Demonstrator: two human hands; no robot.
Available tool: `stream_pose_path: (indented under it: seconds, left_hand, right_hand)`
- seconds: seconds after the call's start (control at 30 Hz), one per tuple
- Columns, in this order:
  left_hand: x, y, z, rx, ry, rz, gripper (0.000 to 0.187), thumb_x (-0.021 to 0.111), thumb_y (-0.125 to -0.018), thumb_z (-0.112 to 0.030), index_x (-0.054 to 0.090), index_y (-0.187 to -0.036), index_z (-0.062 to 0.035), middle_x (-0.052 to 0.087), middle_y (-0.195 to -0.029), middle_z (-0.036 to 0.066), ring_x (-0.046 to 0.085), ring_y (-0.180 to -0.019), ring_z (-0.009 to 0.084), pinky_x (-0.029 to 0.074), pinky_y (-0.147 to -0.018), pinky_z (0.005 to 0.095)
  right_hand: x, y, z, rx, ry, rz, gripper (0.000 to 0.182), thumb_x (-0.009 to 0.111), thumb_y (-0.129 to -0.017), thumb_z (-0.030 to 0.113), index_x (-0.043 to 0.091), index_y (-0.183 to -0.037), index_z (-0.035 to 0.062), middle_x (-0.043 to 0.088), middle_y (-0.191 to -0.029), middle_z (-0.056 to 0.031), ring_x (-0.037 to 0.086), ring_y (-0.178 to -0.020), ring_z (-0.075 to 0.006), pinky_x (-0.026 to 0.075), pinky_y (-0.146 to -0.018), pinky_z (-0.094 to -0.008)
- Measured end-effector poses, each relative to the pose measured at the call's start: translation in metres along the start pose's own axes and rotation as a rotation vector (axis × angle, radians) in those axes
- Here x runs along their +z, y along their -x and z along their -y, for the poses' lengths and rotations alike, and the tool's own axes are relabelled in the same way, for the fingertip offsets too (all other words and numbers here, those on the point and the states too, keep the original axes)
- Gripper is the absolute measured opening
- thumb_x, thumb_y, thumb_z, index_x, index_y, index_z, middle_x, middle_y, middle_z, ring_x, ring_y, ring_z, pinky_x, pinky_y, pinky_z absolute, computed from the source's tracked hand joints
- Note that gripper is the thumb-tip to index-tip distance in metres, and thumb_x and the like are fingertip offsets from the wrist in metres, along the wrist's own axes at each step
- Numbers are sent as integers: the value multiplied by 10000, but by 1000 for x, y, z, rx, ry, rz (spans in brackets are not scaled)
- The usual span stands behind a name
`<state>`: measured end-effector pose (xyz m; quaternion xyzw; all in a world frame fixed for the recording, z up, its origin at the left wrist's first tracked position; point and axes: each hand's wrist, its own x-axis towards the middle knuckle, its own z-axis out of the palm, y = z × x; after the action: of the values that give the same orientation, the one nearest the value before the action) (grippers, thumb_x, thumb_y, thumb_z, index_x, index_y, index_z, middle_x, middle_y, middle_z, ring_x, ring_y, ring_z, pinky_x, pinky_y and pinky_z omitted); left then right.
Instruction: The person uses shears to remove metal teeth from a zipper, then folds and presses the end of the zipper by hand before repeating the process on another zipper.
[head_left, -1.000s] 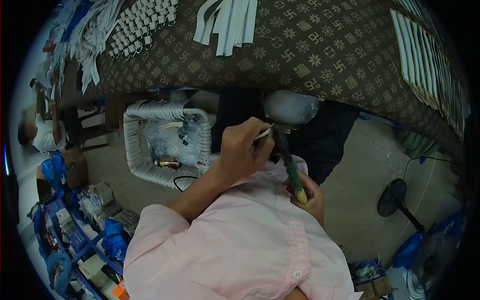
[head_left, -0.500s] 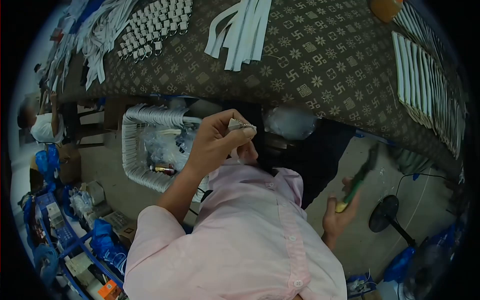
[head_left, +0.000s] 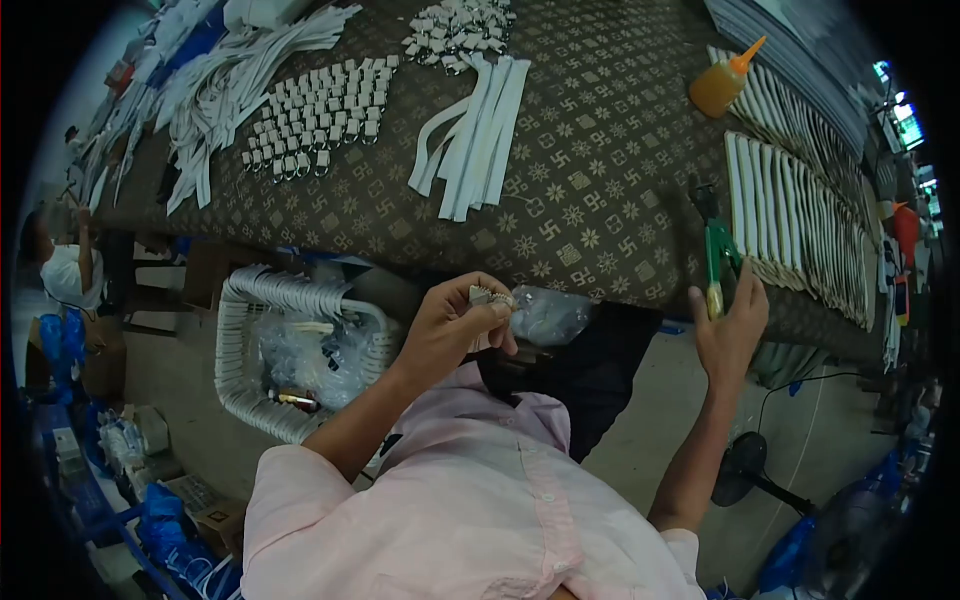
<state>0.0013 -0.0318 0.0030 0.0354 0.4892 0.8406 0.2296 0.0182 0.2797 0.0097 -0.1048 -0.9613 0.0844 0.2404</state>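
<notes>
My left hand (head_left: 450, 325) is pinched on a small off-white fabric piece (head_left: 484, 297) with a toothed edge, in front of my torso. Green-handled pliers (head_left: 717, 250) lie at the front part of the patterned table, jaws pointing away. My right hand (head_left: 730, 325) is at their handle ends, thumb and fingers spread apart on either side, not wrapped round them. White zipper strips (head_left: 488, 140) lie on the table beyond my left hand. Rows of small white pieces with metal rings (head_left: 320, 115) are to their left.
The patterned tablecloth (head_left: 590, 180) also carries a glue bottle (head_left: 717, 88), folded strips (head_left: 780, 205) and a second pile of ringed pieces (head_left: 460, 30). A white basket (head_left: 235, 350) with plastic bags stands below left. A black stand (head_left: 745, 465) is low right. Another person (head_left: 72, 270) is far left.
My right hand has moved up and forward to the table edge with the pliers, which now lie on the cloth as its fingers spread. The view has tilted up, showing more table.
</notes>
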Motion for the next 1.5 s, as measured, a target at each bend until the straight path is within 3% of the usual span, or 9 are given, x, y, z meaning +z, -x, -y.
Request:
stream_pose_path:
  seconds: [0.17,0.27,0.4,0.5,1.03,1.1,1.17,1.3,1.5]
  left_hand:
    - [1,-1,7,82,-1,2,111,510,-860,-65,526,-913,32,503,-600,67,559,-557,162,509,-584,338]
    - [5,-1,14,107,-49,-21,125,509,-872,-62,515,-962,24,551,-662,79,572,-598,161,511,-607,332]
    - [18,-11,16,69,-159,2,181,510,-878,-63,500,-1032,31,607,-754,89,603,-697,149,499,-671,278]
    - [19,-25,4,132,-297,9,228,504,-893,-94,491,-1087,26,632,-812,97,606,-748,115,492,-668,232]
    - [-37,-233,-139,238,-637,184,366,557,-867,-228,487,-1095,49,631,-933,137,629,-748,163,503,-639,275]
    - [-54,-248,-128,276,-735,165,398,561,-862,-223,472,-1137,51,630,-941,128,625,-763,165,498,-663,268]
    - [-71,-248,-123,769,-1408,-275,423,572,-847,-194,465,-1181,44,628,-970,111,614,-797,166,479,-719,248]
    - [-89,-138,-123,487,-661,-135,318,547,-868,-183,542,-1084,50,638,-926,139,616,-824,162,482,-732,241]
    - [-198,31,-33,510,8,-777,189,505,-893,-153,571,-945,16,617,-707,79,590,-594,125,480,-546,224]
  right_hand:
    - [30,-20,-4,-145,110,184,595,617,-791,399,452,-1196,-5,405,-1203,-239,361,-1146,-406,268,-932,-551]
    - [11,-7,44,-168,-311,35,536,640,-769,365,514,-1136,-4,457,-1180,-211,415,-1122,-385,249,-977,-514]
    - [34,36,96,-343,-1024,482,434,626,-800,293,546,-1117,7,543,-1131,-154,495,-1089,-282,271,-1000,-456]
    - [50,66,110,53,-1478,545,370,579,-857,267,569,-1087,-23,597,-1037,-51,537,-942,-129,405,-870,-287]
    - [86,-45,192,238,-1396,769,194,578,-832,122,595,-944,-35,605,-709,-16,549,-615,-57,422,-528,-199]
    - [119,-51,201,43,-1079,361,219,583,-808,114,586,-967,-37,617,-719,-109,593,-620,-184,472,-603,-292]
    - [111,-41,194,15,-1010,299,233,586,-803,115,581,-976,-42,610,-730,-127,597,-646,-217,473,-631,-313]
    - [89,-6,168,-72,-877,110,216,579,-801,83,585,-986,-29,588,-870,-154,590,-787,-256,468,-709,-336]
    - [73,52,144,-172,-843,2,212,575,-783,22,586,-989,-29,540,-999,-178,561,-867,-299,462,-750,-353]
